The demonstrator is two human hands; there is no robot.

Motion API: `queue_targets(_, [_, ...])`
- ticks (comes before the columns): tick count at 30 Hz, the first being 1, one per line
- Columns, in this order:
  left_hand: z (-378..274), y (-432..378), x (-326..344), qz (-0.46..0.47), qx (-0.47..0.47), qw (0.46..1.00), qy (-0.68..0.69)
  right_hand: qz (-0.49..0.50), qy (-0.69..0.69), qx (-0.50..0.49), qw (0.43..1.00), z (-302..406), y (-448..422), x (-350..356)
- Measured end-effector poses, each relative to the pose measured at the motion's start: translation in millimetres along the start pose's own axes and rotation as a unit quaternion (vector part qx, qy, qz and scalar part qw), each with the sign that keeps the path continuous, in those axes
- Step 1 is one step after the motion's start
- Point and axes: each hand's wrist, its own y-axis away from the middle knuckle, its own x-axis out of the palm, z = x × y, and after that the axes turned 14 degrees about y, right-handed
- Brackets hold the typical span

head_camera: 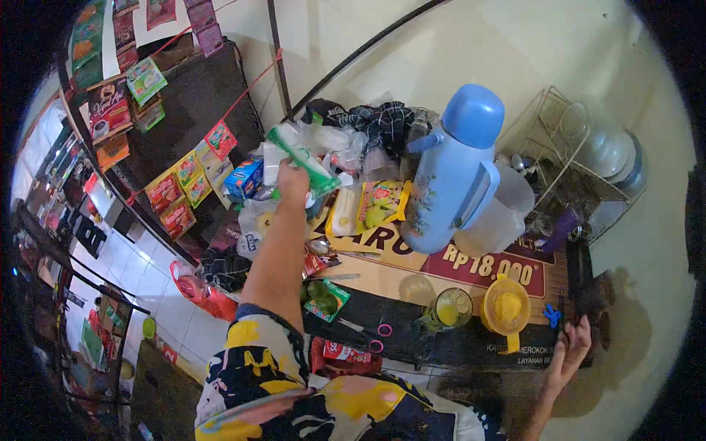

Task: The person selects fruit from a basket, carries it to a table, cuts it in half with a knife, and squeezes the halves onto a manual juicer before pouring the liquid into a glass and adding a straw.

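My left hand [293, 182] reaches to the back left of the table and grips a green and white soft plastic pack [309, 157]. White plastic bags [336, 140] lie behind the pack, with a blue box [244, 177] to its left. At the table's right edge, my right hand [572, 347] has its fingers apart and loosely bent, holding nothing visible. Nearest to it is a small blue plastic item [551, 315]. A yellow citrus juicer [506, 306] stands left of that hand, beside a glass [449, 310] with yellowish contents.
A tall blue thermos flask [449, 182] stands before a translucent plastic pitcher [496, 215]. Scissors [364, 329] lie near the front edge beside a green fruit [321, 297] on a sachet. A wire dish rack [584, 149] stands back right. Sachets [187, 176] hang from a cord at left.
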Motion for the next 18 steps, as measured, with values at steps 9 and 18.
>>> queue_targets(9, [-51,162,-81,0.135,0.074,0.917,0.369,0.382,-0.196,-0.041,0.902,143,5,183])
queue_targets(18, [-38,200,-189,0.1,-0.01,0.884,0.457,0.543,-0.198,-0.127,0.806,176,80,253])
